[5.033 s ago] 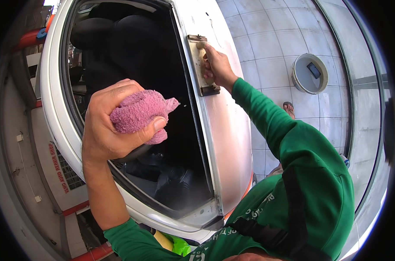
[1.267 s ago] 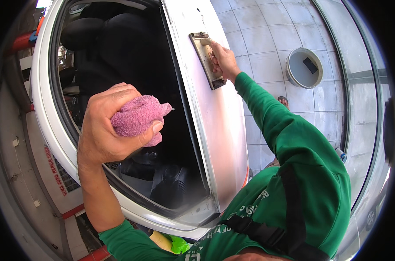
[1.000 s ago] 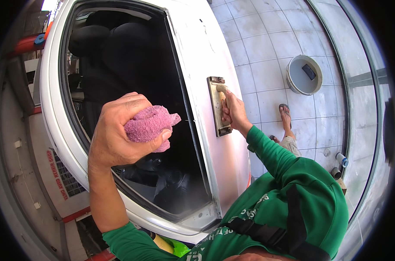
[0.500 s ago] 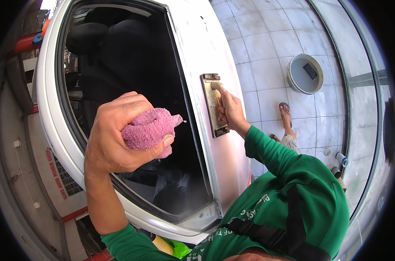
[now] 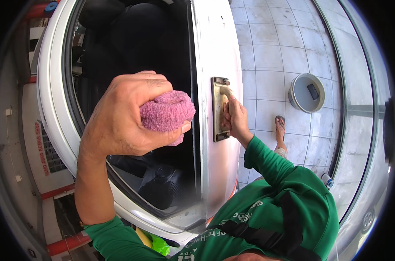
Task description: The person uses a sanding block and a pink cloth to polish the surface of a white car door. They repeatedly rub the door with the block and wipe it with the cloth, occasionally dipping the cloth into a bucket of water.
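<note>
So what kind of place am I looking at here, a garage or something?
Probably a car body repair shop or its tiled forecourt. A white car door is being worked with a sanding block in the right hand, the left hand grips a pink cloth, and a bucket stands nearby.

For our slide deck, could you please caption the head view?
Left hand grips a pink cloth; right hand presses a sanding block against a white car door.

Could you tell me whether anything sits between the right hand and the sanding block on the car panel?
Nothing visible does: the right hand already grips the sanding block, which lies flat against the white car panel.
</note>
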{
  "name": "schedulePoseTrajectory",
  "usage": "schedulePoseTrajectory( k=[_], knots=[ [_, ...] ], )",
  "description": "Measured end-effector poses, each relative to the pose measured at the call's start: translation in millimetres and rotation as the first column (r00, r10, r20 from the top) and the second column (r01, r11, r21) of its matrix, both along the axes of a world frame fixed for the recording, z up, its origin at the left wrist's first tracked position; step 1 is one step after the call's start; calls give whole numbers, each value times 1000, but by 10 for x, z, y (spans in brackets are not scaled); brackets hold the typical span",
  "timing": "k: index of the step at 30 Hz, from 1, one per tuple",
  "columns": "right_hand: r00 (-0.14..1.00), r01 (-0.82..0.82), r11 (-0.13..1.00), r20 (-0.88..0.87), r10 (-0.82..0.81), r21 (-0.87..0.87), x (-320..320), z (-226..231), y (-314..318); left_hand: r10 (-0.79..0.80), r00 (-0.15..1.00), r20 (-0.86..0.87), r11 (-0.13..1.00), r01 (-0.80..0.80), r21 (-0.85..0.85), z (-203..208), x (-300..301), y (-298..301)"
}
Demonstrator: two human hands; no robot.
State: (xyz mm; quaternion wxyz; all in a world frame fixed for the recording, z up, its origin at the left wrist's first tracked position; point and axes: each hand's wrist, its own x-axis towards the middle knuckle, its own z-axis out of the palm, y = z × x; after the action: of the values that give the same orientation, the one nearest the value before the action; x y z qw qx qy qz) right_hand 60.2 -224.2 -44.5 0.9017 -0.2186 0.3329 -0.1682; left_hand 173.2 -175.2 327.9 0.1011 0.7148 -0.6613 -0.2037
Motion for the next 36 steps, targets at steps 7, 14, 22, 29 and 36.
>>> schedulePoseTrajectory(
  k=[7, 14, 22, 29, 36],
  knots=[
    [993, 103, 992, 61, -99, -73, 1175, 63, -997, 235, 960, -150, 972, -236, 10, -94, -16, 69],
    [991, -119, 992, -64, 121, 28, -145, -132, 166, 201, 945, -257, 972, -159, 176, 464, -10, 125],
    [998, -51, 981, 37, 59, -186, 1185, 127, -1144, 179, 938, -297, 981, -147, 127, 454, -8, 280],
    [991, -132, 988, 26, 135, -79, -16, -263, 43, 178, 938, -296, 981, -145, 132, 478, 8, 262],
    [995, -82, 974, 45, 94, -212, 1005, -323, -1166, 167, 942, -292, 981, -129, 146, 459, 8, 158]
  ],
)
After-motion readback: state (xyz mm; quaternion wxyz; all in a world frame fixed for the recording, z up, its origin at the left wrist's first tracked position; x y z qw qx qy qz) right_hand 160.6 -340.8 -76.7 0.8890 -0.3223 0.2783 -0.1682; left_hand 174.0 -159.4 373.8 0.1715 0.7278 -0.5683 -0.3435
